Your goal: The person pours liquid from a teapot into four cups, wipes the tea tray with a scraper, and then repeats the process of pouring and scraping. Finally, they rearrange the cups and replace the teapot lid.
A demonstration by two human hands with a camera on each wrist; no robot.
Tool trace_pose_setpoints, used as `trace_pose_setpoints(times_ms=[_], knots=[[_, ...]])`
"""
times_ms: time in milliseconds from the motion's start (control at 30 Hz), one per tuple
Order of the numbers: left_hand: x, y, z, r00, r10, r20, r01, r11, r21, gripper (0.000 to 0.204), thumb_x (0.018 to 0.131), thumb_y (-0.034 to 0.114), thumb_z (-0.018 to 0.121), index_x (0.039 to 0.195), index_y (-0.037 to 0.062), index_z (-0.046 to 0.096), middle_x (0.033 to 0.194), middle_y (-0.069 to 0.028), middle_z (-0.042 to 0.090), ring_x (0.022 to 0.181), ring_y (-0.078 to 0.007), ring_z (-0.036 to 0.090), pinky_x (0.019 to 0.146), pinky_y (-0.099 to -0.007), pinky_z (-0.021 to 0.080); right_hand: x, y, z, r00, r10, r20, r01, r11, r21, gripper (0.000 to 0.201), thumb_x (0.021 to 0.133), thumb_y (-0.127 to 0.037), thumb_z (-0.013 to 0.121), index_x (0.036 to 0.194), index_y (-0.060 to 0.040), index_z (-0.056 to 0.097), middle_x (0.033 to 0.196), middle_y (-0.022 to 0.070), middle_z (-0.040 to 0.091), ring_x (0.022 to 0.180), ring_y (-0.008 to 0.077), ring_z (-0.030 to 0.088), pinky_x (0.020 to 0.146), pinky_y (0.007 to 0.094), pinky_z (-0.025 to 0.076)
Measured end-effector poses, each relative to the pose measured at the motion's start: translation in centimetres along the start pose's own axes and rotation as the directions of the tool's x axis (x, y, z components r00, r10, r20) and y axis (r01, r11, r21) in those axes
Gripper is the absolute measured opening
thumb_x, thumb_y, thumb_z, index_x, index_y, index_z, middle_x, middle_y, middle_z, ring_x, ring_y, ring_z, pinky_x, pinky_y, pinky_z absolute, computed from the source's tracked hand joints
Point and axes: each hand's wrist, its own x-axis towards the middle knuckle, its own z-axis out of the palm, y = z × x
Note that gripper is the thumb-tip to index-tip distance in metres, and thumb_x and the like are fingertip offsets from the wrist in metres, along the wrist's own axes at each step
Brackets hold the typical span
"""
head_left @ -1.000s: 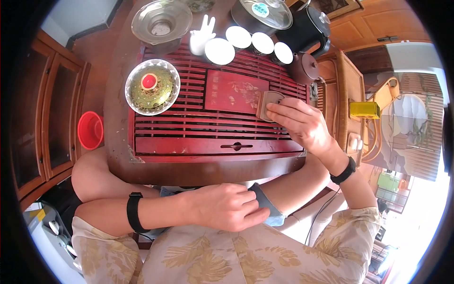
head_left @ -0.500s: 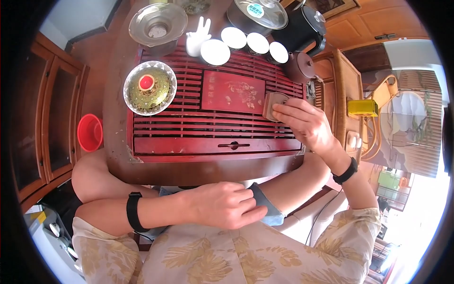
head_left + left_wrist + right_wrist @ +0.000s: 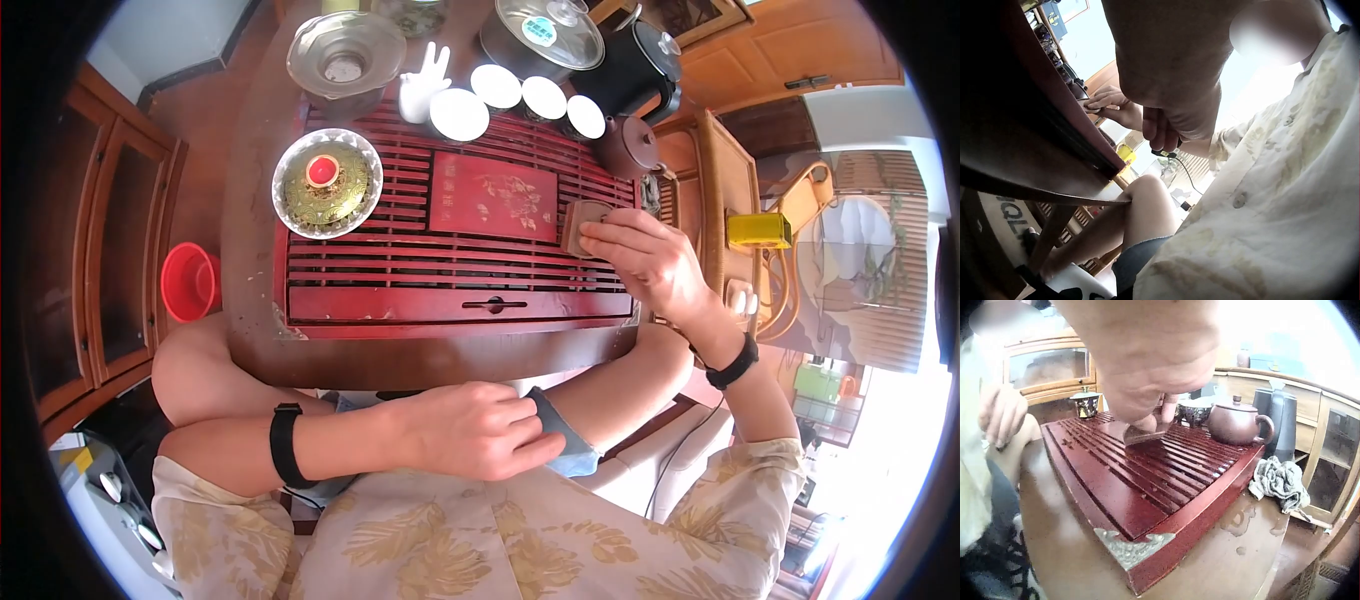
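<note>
My right hand (image 3: 655,258) pinches a small flat brown piece (image 3: 573,230) between thumb and fingers, low over the slatted red tea tray (image 3: 400,306). Its straight edge lies just right of the tray's gold-printed panel (image 3: 490,195). In the right wrist view the brown piece (image 3: 1137,436) stands edge-down against the slats; its exact kind cannot be made out, and the hand covers its upper part. Before my body, the left hand (image 3: 482,432) hangs with loosely curled fingers and holds nothing.
A lidded gaiwan (image 3: 327,185) stands at the tray's left. White-lined cups (image 3: 544,98), a rabbit figure (image 3: 425,90) and a brown teapot (image 3: 630,145) line its back edge. Behind are a glass bowl (image 3: 346,65) and a lidded pot (image 3: 545,30). A crumpled cloth (image 3: 1280,484) lies beside the tray.
My right hand has drawn the brown piece a little to the right, from the panel's right end onto the slats beside it. The left hand has barely moved.
</note>
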Motion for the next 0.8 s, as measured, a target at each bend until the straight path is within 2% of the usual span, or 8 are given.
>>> trace_pose_setpoints(times_ms=[67, 200, 467, 800], knots=[[0.0, 0.0, 0.1, 1.0, 0.007, -0.009, -0.007, 1.0, 0.004, 0.04, 0.075, 0.008, 0.073, 0.114, -0.0025, 0.073, 0.077, -0.0023, 0.054, 0.07, -0.0173, 0.057, 0.058, -0.0304, 0.049, 0.1, 0.9, -0.2, 1.0, -0.01, -0.014, 0.011, 1.0, 0.008, 0.044, 0.071, 0.004, 0.076, 0.113, -0.0061, 0.082, 0.12, 0.0064, 0.081, 0.112, 0.0287, 0.075, 0.088, 0.0389, 0.067], [0.0, 0.0, 0.2, 1.0, 0.006, -0.004, -0.006, 1.0, -0.002, 0.04, 0.075, 0.008, 0.073, 0.114, -0.0024, 0.074, 0.077, -0.0021, 0.054, 0.07, -0.0171, 0.057, 0.058, -0.0304, 0.049, 1.6, 1.5, -0.1, 0.988, -0.019, -0.152, 0.018, 1.0, -0.007, 0.042, 0.073, 0.008, 0.076, 0.112, -0.0055, 0.082, 0.12, 0.0056, 0.081, 0.111, 0.0282, 0.075, 0.087, 0.0387, 0.066], [0.0, -0.3, 0.3, 1.0, -0.007, 0.0, 0.007, 1.0, -0.008, 0.041, 0.074, 0.008, 0.073, 0.114, -0.0026, 0.074, 0.078, -0.0022, 0.056, 0.069, -0.0171, 0.057, 0.058, -0.0305, 0.049, 2.1, 2.2, 1.5, 0.995, -0.032, -0.097, 0.037, 0.998, 0.047, 0.039, 0.074, 0.006, 0.077, 0.11, -0.005, 0.082, 0.119, 0.0059, 0.081, 0.113, 0.0278, 0.074, 0.09, 0.038, 0.065], [0.1, -0.2, -0.1, 1.0, -0.013, 0.015, 0.013, 1.0, -0.013, 0.042, 0.074, 0.009, 0.072, 0.114, -0.0028, 0.074, 0.077, -0.0025, 0.054, 0.07, -0.0177, 0.056, 0.058, -0.0308, 0.049, 1.5, 2.2, 0.8, 0.999, -0.017, -0.033, 0.018, 0.999, 0.037, 0.042, 0.072, 0.007, 0.076, 0.113, -0.004, 0.081, 0.121, 0.0065, 0.08, 0.117, 0.0294, 0.073, 0.094, 0.0396, 0.065]])
